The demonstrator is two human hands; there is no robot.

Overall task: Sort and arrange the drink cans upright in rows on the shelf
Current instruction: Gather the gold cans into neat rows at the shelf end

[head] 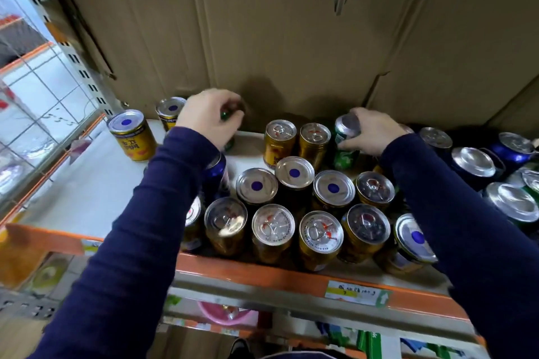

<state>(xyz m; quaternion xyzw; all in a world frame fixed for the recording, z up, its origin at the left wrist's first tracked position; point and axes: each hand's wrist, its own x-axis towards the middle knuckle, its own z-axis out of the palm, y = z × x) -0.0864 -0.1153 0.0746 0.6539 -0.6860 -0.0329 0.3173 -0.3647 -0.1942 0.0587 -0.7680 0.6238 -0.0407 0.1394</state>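
Head view: the left hand (208, 118) curls round a mostly hidden dark green can (225, 114). The right hand (376, 132) grips a tilted green aluminium can (344, 140). Between and nearer than both hands, upright gold drink cans (320, 234) crowd the white, orange-edged shelf (87, 183).

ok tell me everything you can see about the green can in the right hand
The green can looks like metal, with a green body bearing pale markings and a silvery end. It leans rather than standing upright, with the silvery end up and towards the camera. The right hand grips it round the upper body, fingers curled over the rim. It is at the back of the shelf, just right of a gold pull-tab can. Its lower end is hidden behind nearer cans, so whether it rests on the shelf is unclear.
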